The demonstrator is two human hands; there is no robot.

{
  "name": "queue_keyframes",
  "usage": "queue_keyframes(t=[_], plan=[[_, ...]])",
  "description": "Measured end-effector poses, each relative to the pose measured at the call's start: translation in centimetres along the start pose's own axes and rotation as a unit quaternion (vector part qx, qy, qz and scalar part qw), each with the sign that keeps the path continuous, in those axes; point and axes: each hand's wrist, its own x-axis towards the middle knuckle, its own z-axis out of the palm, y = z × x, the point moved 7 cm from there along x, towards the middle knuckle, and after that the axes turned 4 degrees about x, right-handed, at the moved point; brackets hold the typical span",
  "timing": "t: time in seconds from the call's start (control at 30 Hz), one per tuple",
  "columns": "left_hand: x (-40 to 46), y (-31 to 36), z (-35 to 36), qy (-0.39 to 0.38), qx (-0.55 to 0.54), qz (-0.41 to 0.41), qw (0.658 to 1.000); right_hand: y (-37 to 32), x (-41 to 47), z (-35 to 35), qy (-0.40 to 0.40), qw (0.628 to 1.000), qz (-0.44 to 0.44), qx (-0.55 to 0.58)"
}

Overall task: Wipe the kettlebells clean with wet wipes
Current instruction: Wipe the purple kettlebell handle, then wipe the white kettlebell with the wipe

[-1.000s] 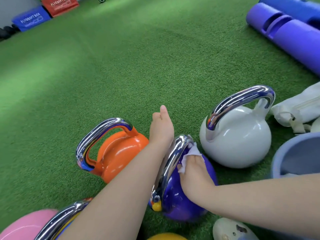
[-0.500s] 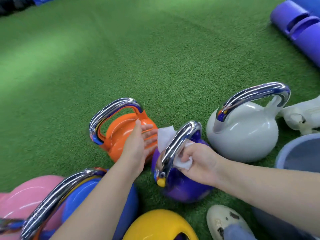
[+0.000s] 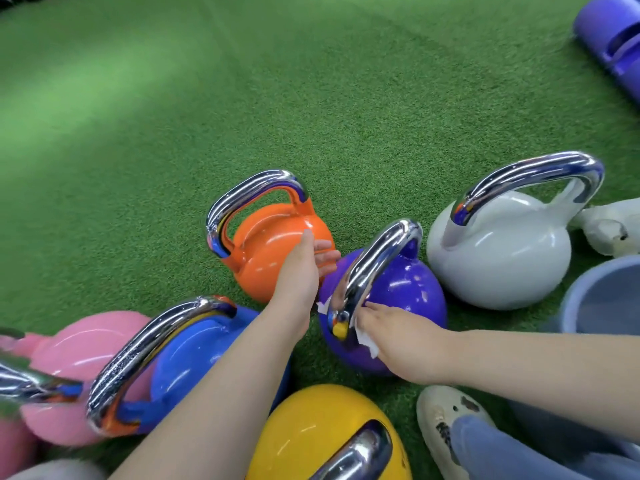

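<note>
A purple kettlebell (image 3: pixel 405 289) with a chrome handle stands on green turf at centre. My right hand (image 3: pixel 398 337) presses a white wet wipe (image 3: pixel 363 336) against its near side, just under the handle's near end. My left hand (image 3: pixel 306 265) is held between the purple bell and an orange kettlebell (image 3: pixel 266 251), its fingers straight, its palm toward the purple bell. Whether it touches the bell I cannot tell. A white kettlebell (image 3: pixel 498 258) stands to the right, a blue one (image 3: pixel 194 355), a pink one (image 3: pixel 83 344) and a yellow one (image 3: pixel 322 431) lie nearer me.
A light blue bucket (image 3: pixel 575 299) stands at the right edge. Behind the white bell lies a white bag (image 3: pixel 609 230). Purple foam rollers (image 3: pixel 609 39) lie at the top right. My shoe (image 3: pixel 440 424) rests on the turf (image 3: pixel 242 98), which stretches away ahead.
My right hand slid the wipe from the handle's middle down to the near side of the purple bell. My left hand stayed between the orange and purple bells. The view tilted down.
</note>
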Motion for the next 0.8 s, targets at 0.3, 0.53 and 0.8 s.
queue_keyframes(t=[0.3,0.53,0.8], plan=[[-0.3,7.0,5.6,-0.038,0.003,0.134,0.99,2.3,-2.1,-4.3,-0.074,0.985,0.016,0.158],[-0.6,8.7,12.4,-0.152,0.069,0.142,0.976,9.2,-3.0,-12.7,0.132,0.943,0.112,0.285],[0.6,9.3,16.4,-0.211,0.274,0.188,0.919,14.5,-5.9,-17.2,0.272,0.86,0.127,0.413]])
